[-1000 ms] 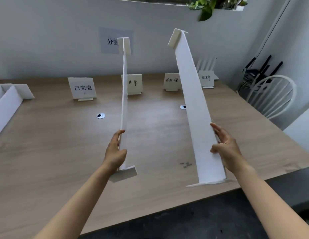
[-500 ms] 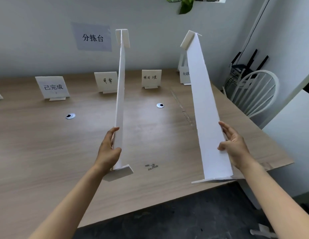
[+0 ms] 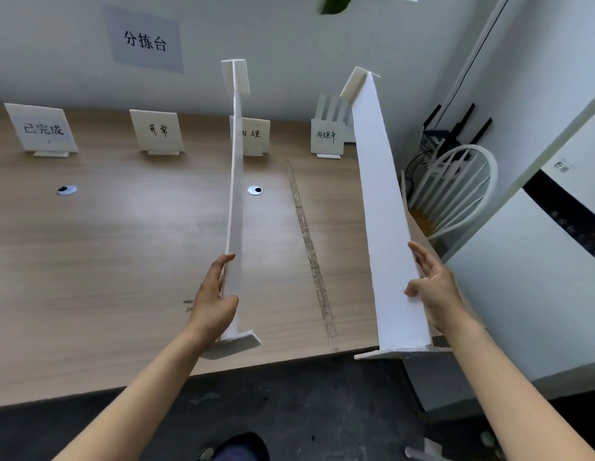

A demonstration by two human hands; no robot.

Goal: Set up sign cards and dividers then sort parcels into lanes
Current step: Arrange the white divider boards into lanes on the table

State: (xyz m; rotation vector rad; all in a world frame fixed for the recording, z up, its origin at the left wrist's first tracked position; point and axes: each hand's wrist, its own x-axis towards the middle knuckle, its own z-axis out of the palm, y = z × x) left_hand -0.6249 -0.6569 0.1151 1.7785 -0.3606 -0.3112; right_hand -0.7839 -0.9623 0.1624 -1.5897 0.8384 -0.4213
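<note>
The left grip [image 3: 213,304] wraps round the near end of the left divider [image 3: 234,201] and holds it above the desk [image 3: 123,261], far end raised. The right grip [image 3: 432,287] pinches the right divider [image 3: 382,211], thumb in front and fingers behind, over the desk's right edge. Both dividers remain aloft as before. The far-right sign card [image 3: 326,136], partly hidden earlier, now shows fully.

The wooden table [image 3: 123,261] bore four cards [image 3: 158,131] along its far edge, two grommets [image 3: 66,190] nearer the middle, and small dark bits [image 3: 187,304], perhaps screws, toward the near edge.
</note>
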